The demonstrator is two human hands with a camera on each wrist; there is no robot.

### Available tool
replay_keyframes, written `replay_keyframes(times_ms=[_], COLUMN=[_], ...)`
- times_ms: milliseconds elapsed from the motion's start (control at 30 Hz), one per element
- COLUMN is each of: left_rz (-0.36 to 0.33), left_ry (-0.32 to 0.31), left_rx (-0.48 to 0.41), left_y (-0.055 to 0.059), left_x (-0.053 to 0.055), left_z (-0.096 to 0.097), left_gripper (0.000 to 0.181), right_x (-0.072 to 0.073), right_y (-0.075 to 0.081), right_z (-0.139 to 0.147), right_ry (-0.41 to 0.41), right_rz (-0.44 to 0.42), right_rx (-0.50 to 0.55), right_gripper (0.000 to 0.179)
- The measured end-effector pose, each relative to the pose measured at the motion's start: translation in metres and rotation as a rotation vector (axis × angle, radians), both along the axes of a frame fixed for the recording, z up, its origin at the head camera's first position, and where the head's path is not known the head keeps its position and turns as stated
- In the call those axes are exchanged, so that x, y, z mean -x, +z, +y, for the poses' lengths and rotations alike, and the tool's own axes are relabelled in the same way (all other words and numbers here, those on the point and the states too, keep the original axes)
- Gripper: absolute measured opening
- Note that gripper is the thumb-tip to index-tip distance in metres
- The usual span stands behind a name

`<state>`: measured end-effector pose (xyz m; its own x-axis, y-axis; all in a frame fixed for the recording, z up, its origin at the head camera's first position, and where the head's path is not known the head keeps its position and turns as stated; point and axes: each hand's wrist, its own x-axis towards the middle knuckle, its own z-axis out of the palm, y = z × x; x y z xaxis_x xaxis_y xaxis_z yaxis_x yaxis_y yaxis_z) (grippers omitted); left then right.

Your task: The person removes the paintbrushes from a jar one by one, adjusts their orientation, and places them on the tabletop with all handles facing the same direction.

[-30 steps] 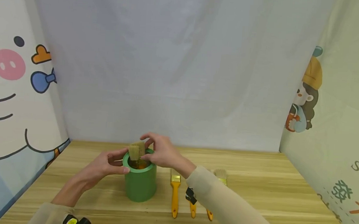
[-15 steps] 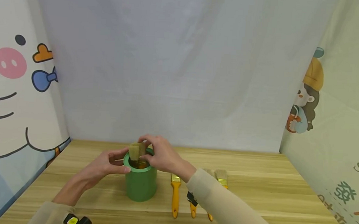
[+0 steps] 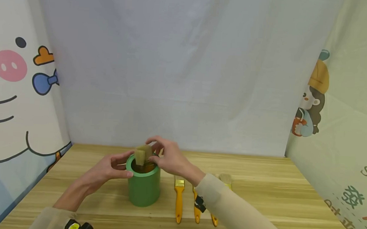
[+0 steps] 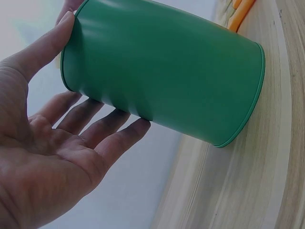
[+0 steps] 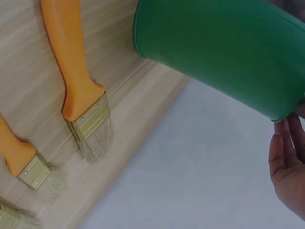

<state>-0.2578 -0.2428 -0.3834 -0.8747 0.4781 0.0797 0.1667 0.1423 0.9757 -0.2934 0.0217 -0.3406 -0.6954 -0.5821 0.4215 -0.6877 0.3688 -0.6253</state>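
A green cylindrical cup (image 3: 143, 192) stands upright on the table, with paintbrushes (image 3: 140, 158) in it, bristles up above the rim and orange showing inside. My left hand (image 3: 104, 169) holds the cup from the left; in the left wrist view its thumb (image 4: 50, 40) lies at the rim and its fingertips touch the wall. At the cup's mouth, my right hand (image 3: 168, 158) pinches a brush by its bristle end between thumb and fingers. In the right wrist view only part of that hand (image 5: 290, 179) shows by the rim; the brush there is hidden behind the cup.
Right of the cup lie more paintbrushes, including one with an orange handle (image 3: 179, 200), another partly under the right forearm (image 3: 196, 212) and one with pale bristles (image 3: 225, 179). The wooden table (image 3: 260, 201) ends at a grey-white cloth backdrop (image 3: 185, 76).
The right hand and the bristle ends shift slightly to the right. The left hand stays on the cup, which keeps its place.
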Motion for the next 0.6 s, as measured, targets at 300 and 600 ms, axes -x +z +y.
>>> replay_keyframes(times_ms=[300, 600], left_rz=[-0.019, 0.008], left_ry=[-0.02, -0.003], left_rx=[-0.021, 0.008], left_y=[-0.001, 0.0], left_x=[0.002, 0.0], left_z=[0.001, -0.001], left_gripper=[0.086, 0.082], right_x=[0.002, 0.003], right_y=[0.004, 0.014], right_z=[0.005, 0.007], right_ry=[-0.007, -0.003], right_rz=[0.005, 0.075], right_rx=[0.034, 0.099], right_gripper=[0.04, 0.039])
